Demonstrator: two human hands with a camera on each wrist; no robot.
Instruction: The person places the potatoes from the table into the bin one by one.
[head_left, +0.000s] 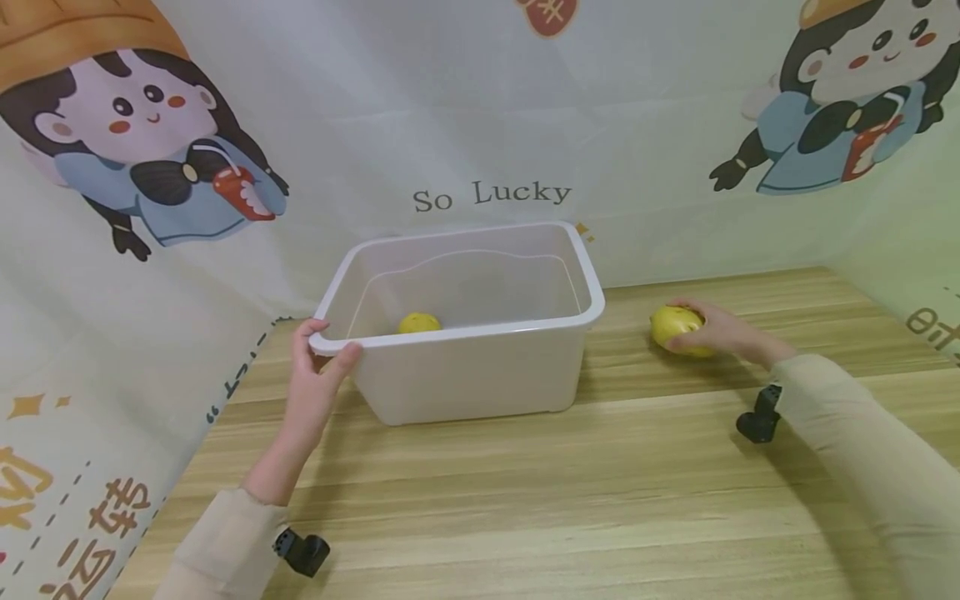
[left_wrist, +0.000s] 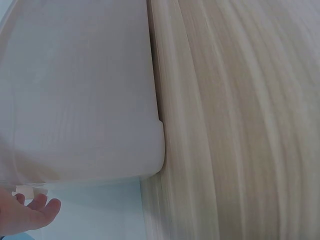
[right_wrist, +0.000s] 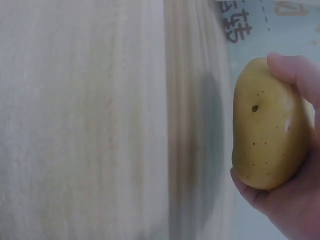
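Note:
A white plastic bin (head_left: pixel 468 375) stands on the wooden table, its open top facing up. My left hand (head_left: pixel 318 371) grips the rim at its left front corner, thumb over the front edge and fingers at the side. Only the fingertips (left_wrist: pixel 47 212) of that hand show in the left wrist view, below the bin wall. To the right of the bin, my right hand (head_left: pixel 712 331) holds a yellow potato (right_wrist: pixel 267 125) between thumb and fingers. I cannot tell whether this potato touches the tabletop. Inside the bin lies another yellow, rounded thing (head_left: pixel 419 322), partly hidden by the front wall.
The wood-grain tabletop (head_left: pixel 480 517) spreads in front of and beside the bin. A pale printed cloth (head_left: pixel 480 125) with cartoon figures and lettering hangs close behind the bin and along both sides. Small black cameras (head_left: pixel 302 552) are fixed at both sleeves.

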